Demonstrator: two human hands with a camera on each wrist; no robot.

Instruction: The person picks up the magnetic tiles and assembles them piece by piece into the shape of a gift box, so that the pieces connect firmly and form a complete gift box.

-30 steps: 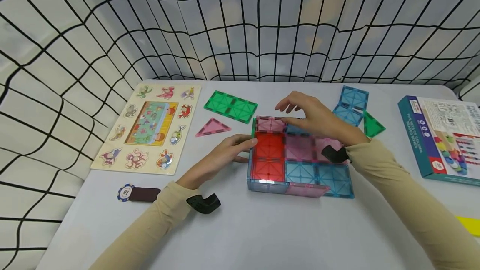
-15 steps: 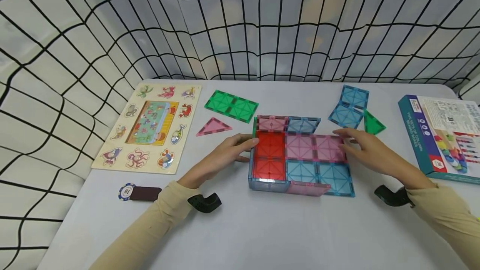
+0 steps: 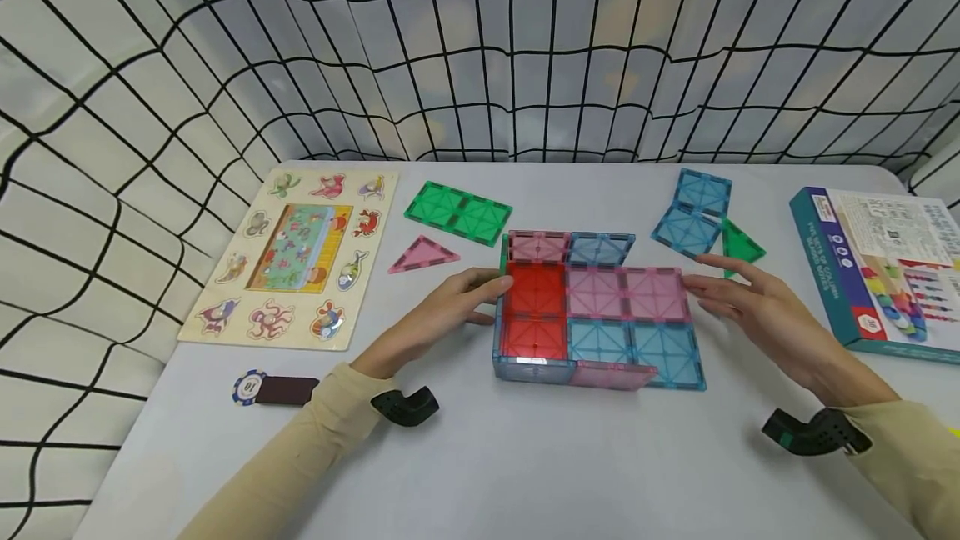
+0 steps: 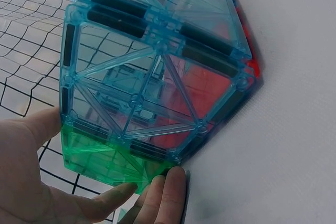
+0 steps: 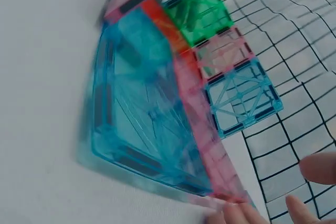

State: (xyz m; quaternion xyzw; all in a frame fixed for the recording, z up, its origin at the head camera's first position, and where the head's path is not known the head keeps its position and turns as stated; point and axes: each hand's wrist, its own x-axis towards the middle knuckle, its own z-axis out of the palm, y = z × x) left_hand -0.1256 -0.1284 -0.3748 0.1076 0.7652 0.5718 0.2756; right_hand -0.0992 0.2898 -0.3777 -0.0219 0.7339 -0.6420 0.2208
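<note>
A low box-like build of magnetic tiles stands mid-table in the head view, with red tiles (image 3: 534,311), pink tiles (image 3: 626,293) and blue tiles (image 3: 633,342). Blue, pink and green tiles stand as walls. My left hand (image 3: 450,307) grips the green wall tile (image 4: 100,158) on the left side, thumb over its top edge and fingers outside. Beside the right edge is my right hand (image 3: 772,327), fingers extended, fingertips by the pink tile; whether they touch it I cannot tell. The right wrist view is blurred.
A joined green pair of tiles (image 3: 458,212) and a pink triangle (image 3: 424,254) lie behind left. Blue tiles (image 3: 693,211) and a green triangle (image 3: 741,242) lie behind right. An animal puzzle board (image 3: 296,257), a poker chip (image 3: 247,387) and a boxed game (image 3: 885,273) flank them. Black netting surrounds the table.
My right hand has moved from above the back of the build to its right edge, then slightly farther right. The left hand stays on the left wall.
</note>
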